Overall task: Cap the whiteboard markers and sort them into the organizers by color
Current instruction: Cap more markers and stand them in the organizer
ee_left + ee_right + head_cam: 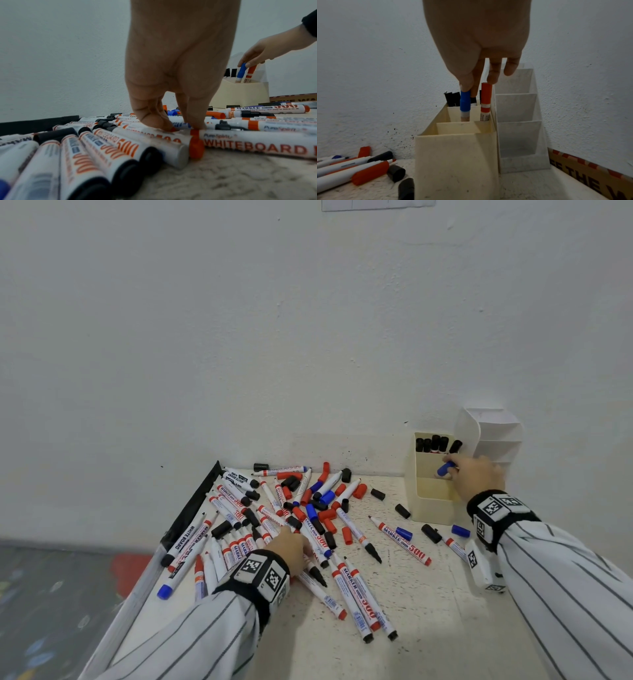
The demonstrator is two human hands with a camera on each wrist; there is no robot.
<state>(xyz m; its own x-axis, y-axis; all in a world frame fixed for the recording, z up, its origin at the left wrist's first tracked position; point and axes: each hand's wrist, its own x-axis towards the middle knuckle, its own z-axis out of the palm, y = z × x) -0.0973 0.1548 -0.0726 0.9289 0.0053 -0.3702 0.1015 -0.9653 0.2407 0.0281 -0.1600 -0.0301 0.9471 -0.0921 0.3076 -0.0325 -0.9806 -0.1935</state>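
Note:
My right hand [452,467] [471,89] pinches the blue cap of a blue-capped marker [445,469] [465,102] [241,70], upright, with its lower end inside the middle compartment of the cream organizer [431,508] [457,162]. Beside it stands a red-capped marker [486,97], a fingertip touching its top. Black-capped markers [435,443] [453,98] fill the back compartment. My left hand [301,553] [181,127] reaches down into the marker pile [291,508]; thumb and forefinger pinch a white marker barrel lying there.
A white tiered organizer [493,436] [518,135] stands behind the cream one against the wall. Loose black cap [402,510] and blue cap [460,530] lie near it. The table's black left edge [195,505] borders the pile. A cardboard box [590,175] sits right.

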